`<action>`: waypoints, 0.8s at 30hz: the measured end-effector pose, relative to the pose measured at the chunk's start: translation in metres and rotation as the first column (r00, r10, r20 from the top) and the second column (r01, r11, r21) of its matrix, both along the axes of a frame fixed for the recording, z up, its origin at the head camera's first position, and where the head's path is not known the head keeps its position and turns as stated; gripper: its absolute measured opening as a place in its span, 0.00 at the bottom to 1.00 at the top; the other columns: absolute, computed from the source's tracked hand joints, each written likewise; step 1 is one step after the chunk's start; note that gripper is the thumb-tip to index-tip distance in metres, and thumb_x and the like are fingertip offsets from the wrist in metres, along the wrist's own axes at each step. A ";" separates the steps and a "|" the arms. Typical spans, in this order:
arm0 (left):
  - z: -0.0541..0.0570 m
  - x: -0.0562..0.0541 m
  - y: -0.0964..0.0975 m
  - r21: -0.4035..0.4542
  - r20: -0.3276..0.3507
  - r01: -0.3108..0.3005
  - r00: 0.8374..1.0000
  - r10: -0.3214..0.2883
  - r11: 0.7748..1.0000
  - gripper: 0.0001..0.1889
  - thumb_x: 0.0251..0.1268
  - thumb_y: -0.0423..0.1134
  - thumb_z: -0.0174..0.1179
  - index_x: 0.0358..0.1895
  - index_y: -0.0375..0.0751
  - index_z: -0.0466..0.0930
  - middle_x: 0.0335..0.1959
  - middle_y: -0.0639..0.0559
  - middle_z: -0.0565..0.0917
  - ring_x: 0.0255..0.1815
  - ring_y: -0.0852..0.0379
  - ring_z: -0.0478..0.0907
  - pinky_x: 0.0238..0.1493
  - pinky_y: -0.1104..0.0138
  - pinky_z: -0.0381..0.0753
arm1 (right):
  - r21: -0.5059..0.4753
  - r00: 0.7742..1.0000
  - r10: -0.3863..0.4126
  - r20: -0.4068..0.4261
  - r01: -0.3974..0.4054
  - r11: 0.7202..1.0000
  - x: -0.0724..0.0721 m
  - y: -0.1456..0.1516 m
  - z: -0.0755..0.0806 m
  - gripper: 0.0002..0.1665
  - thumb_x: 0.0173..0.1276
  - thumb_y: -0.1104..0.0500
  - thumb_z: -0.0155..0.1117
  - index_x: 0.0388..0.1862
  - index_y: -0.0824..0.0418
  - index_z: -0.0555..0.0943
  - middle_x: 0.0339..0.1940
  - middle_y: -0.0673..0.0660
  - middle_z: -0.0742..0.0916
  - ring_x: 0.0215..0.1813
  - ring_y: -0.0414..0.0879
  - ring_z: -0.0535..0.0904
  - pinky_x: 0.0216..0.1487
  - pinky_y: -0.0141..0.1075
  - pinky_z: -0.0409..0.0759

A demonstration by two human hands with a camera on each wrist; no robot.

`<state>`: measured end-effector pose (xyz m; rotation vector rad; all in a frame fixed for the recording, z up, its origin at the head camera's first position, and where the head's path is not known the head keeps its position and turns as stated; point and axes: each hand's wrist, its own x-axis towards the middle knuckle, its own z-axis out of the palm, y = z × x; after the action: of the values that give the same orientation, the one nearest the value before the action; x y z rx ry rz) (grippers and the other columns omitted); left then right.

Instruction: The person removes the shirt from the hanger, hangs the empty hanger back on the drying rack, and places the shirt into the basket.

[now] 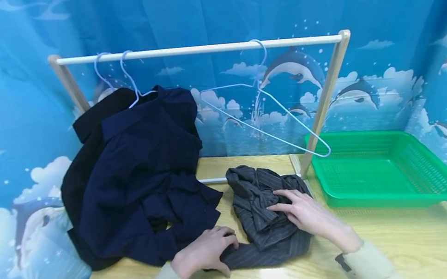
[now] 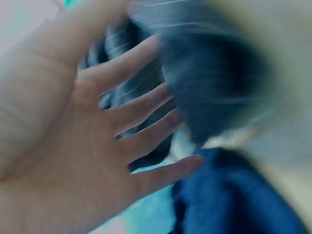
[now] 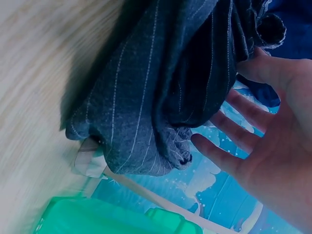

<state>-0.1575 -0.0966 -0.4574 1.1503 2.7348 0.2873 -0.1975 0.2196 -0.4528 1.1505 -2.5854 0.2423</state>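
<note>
A dark grey pinstriped garment (image 1: 264,218) lies crumpled on the table, between my two hands. My left hand (image 1: 205,252) is at its near left end, thumb and fingertips at the cloth; in the blurred left wrist view the fingers (image 2: 141,109) are spread and fairly straight against the striped fabric (image 2: 209,73). On the garment's right side, my right hand (image 1: 305,211) reaches over the bunched folds with fingertips touching them. From the right wrist, the striped cloth (image 3: 141,97) shows beside loosely extended fingers (image 3: 219,153), the thumb near a fold.
Behind the garment stands a rack with a white rail (image 1: 195,49). Two dark garments, a navy one (image 1: 138,159) in front, hang at its left, and a bare hanger (image 1: 263,125) at its right. A green basket (image 1: 382,203) sits at the right of the wooden table (image 1: 419,236).
</note>
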 end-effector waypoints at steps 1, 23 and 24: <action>-0.003 0.000 -0.001 0.001 -0.012 0.014 1.000 -0.014 1.000 0.20 0.46 0.50 0.80 0.42 0.54 0.82 0.58 0.52 0.79 0.59 0.51 0.77 0.52 0.55 0.78 | -0.001 1.000 0.001 0.001 -0.001 1.000 0.000 0.000 0.000 0.32 0.59 0.72 0.71 0.60 0.48 0.85 0.65 0.64 0.80 0.61 0.61 0.80 0.51 0.55 0.81; 0.027 -0.082 0.076 0.169 -0.281 -0.200 0.929 0.241 0.965 0.35 0.67 0.63 0.62 0.72 0.52 0.70 0.77 0.41 0.64 0.74 0.41 0.66 0.66 0.47 0.73 | -0.011 0.999 0.008 0.043 -0.007 1.000 0.004 0.004 -0.009 0.23 0.65 0.59 0.73 0.60 0.46 0.85 0.65 0.63 0.80 0.63 0.62 0.77 0.56 0.58 0.79; 0.022 -0.083 0.079 0.125 -0.238 -0.200 0.945 0.225 0.972 0.35 0.68 0.64 0.60 0.73 0.52 0.69 0.77 0.40 0.62 0.74 0.39 0.65 0.66 0.45 0.73 | -0.025 0.998 0.008 0.065 -0.006 1.000 0.006 0.005 -0.008 0.23 0.66 0.56 0.73 0.61 0.46 0.84 0.66 0.63 0.79 0.65 0.62 0.76 0.58 0.60 0.77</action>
<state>-0.2408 -0.0175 -0.4356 0.9724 3.1076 0.3285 -0.1919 0.2248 -0.4613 1.1613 -2.6271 0.3177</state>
